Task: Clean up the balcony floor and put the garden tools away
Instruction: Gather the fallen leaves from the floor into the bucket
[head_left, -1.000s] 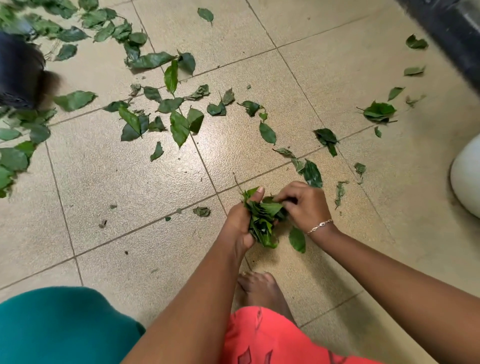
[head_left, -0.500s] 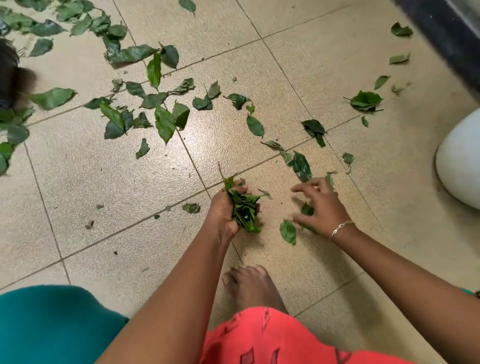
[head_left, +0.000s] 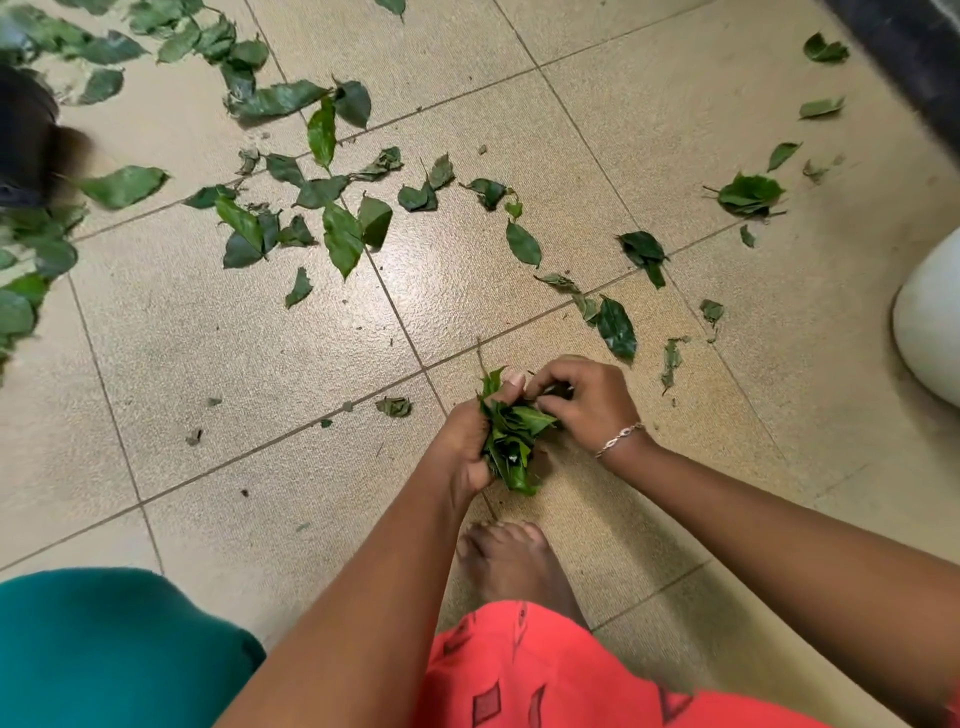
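On the tiled floor (head_left: 260, 364), a bunch of leaves (head_left: 511, 441) is gripped in the left hand (head_left: 462, 452) and pinched at its top by the right hand (head_left: 587, 400), the hands being together. Many loose leaves (head_left: 343, 239) are left scattered; no garden tools are seen; the task is judged at an early stage

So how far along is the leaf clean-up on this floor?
Early to midway, I'd judge. Done: the tiled floor by the bare foot holds only small scraps. In hand: the left hand grips a bundle of leaves while the right hand pinches more into it. Left: many loose leaves lie scattered beyond, thickest at far left. No garden tools are visible, so that part can't be judged.
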